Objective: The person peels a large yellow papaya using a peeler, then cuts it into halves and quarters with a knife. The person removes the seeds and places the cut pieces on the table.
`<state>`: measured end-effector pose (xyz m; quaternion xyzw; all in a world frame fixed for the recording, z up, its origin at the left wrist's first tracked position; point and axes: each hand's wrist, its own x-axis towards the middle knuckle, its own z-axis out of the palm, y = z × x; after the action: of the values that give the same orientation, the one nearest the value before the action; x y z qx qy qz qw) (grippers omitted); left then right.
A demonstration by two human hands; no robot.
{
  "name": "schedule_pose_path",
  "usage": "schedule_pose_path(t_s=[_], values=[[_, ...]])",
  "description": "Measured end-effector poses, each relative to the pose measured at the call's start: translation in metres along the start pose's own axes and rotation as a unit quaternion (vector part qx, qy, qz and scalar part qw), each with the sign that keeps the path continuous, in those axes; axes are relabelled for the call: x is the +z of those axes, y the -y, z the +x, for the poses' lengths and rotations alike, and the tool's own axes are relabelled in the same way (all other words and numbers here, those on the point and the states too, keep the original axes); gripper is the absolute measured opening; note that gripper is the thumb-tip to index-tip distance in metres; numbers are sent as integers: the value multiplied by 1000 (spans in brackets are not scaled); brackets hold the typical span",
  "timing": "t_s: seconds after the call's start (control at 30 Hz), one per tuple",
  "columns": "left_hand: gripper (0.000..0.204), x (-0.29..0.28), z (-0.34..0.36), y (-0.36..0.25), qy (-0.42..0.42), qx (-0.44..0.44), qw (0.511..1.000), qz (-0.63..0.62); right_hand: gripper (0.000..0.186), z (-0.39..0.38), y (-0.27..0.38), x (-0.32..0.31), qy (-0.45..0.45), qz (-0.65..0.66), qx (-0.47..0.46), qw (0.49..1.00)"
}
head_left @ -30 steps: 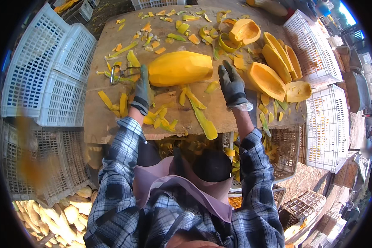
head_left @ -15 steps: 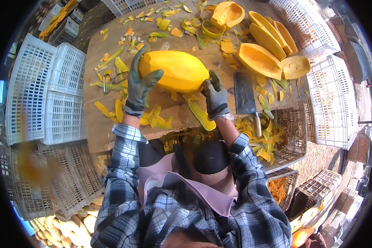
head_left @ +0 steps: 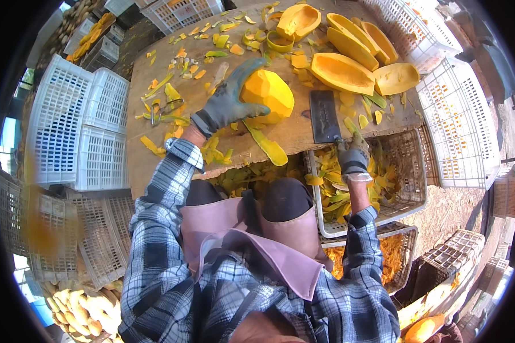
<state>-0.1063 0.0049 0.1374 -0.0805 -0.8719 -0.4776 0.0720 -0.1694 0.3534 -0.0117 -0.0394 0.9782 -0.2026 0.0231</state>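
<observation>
My left hand (head_left: 229, 100), in a grey-green glove, is curved around the left side of a peeled yellow squash (head_left: 277, 94), thumb in front and fingers behind. The squash now shows a faceted end and rests on the wooden table. My gloved right hand (head_left: 354, 158) is closed around the handle of a cleaver at the table's near edge. The dark, broad cleaver blade (head_left: 324, 117) lies flat on the wood. A long green-yellow peel strip (head_left: 267, 144) sits just in front of the squash. Left of my left hand, a metal peeler (head_left: 156, 111) lies among peelings.
Hollowed squash halves (head_left: 343, 73) lie at the far right of the table (head_left: 197, 123). Under its near right edge stands a crate (head_left: 423, 194) of peelings. White plastic crates (head_left: 60, 120) are stacked left, with others (head_left: 460, 123) right. Orange scraps (head_left: 390, 254) fill a lower crate.
My right hand has left the squash and moved right and nearer, onto the cleaver handle. The squash has been turned end-on under my left hand. The whole view has shifted slightly.
</observation>
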Motion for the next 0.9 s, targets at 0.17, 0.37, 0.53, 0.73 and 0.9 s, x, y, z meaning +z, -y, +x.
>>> schedule_pose_path(t_s=[0.17, 0.37, 0.53, 0.73, 0.9], values=[[85, 44, -31, 23, -181, -30, 981, -63, 56, 20, -9, 20, 169, 146, 74, 972], [50, 40, -48, -9, -276, -111, 955, -5, 24, -22, 39, -57, 215, 548, -18, 808], [45, 33, -55, -73, -263, 74, 955, 113, 20, -44, 52, -107, 255, 608, 22, 752], [41, 29, -82, -153, -91, 163, 969, 165, 21, -87, 72, -138, 181, 555, -47, 811], [44, 37, -109, -198, -30, 205, 918, 337, 20, -116, 65, -133, 133, 567, -29, 812]])
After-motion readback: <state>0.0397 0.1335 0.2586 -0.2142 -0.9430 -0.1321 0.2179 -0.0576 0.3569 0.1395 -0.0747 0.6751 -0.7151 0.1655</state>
